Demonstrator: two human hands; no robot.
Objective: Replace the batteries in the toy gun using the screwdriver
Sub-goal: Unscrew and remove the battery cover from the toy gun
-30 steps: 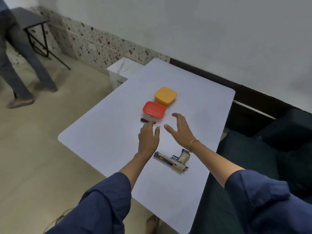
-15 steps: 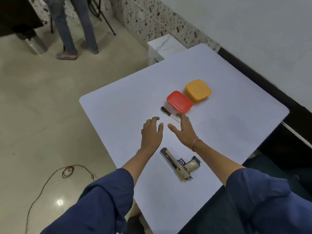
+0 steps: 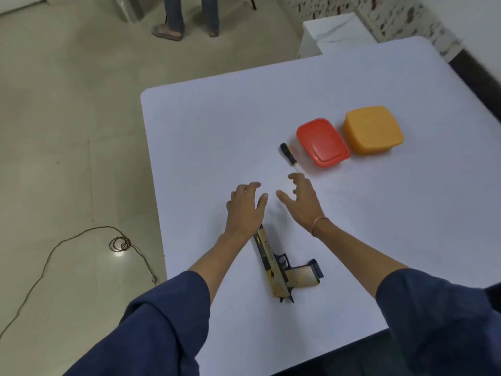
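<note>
Gold-and-black plastic toy gun (image 3: 271, 263) lies on the white counter (image 3: 203, 145) between the forearms, muzzle under the left hand (image 3: 245, 207) at its wrist. Both hands are empty, fingers loosely spread. The black-handled screwdriver (image 3: 288, 154) lies just beyond the right hand (image 3: 301, 202).

Head camera looks steeply down (wide-angle) onto table (image 3: 217, 131).

Bare table (image 3: 206, 147) left of screwdriver (image 3: 289, 154); red box (image 3: 322, 142) just right of it, orange box (image 3: 373, 130) beyond.

Matt white table (image 3: 217, 137), glossy plastic red box (image 3: 322, 142) and orange box (image 3: 372, 130), polished floor (image 3: 67, 131) shiny
</note>
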